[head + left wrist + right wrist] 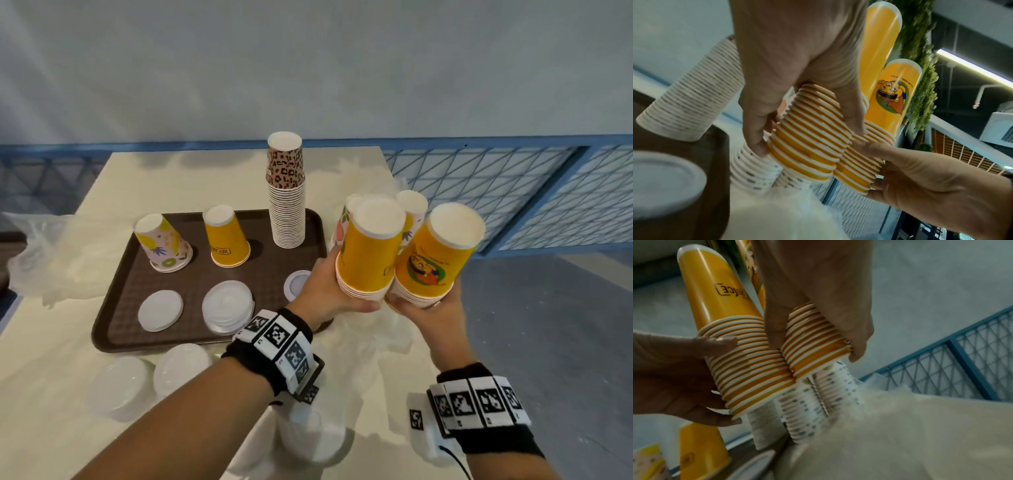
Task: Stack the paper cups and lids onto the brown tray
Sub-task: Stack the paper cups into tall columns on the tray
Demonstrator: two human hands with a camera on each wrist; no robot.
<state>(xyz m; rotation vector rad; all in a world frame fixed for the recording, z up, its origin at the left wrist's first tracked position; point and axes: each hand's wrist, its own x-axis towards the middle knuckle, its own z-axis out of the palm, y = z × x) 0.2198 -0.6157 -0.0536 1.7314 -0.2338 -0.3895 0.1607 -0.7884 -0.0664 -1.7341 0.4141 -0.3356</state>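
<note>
Yellow nested cup stacks, one per hand: left hand (334, 291) curls round the plain stack (368, 250), right hand (430, 306) round the cartoon stack (435, 253). Mid-carry, I'd say; next, lower them onto the brown tray (137, 291), left of both sets of fingers.

Lid (663, 181) blurred – tray edge-cropped

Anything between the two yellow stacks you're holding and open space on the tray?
Little: the left hand and right hand hold yellow stacks just right of the tray. The leopard stack stands at its near corner; bare tray lies between it and the lids.
</note>
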